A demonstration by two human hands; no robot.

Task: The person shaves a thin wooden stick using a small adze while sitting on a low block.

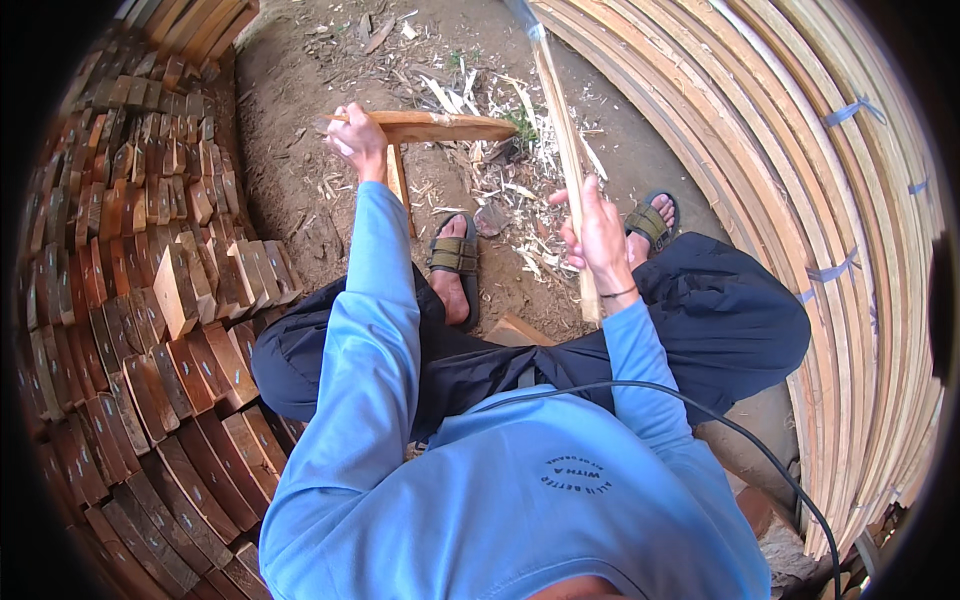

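Observation:
My left hand [358, 142] is closed around one end of a brown wooden piece [445, 127] that lies crosswise and tapers to the right. Under it, close to my hand, a narrow upright wooden strip [398, 185] runs down towards the ground; whether they are joined I cannot tell. My right hand [603, 238], fingers loosely curled, holds a long pale wooden handle [562, 120]. Its far end meets a blurred blue-grey part [524, 14] at the picture's top edge, too cut off to identify. Both hands are apart, in front of my bent knees.
Wood shavings [525, 205] litter the dirt ground between my sandalled feet. Stacked short boards [190, 400] rise on the left. Long curved-looking planks [800, 180], tied with blue strips, line the right. A black cable [720, 408] crosses my shirt. A wooden block [518, 331] lies near my lap.

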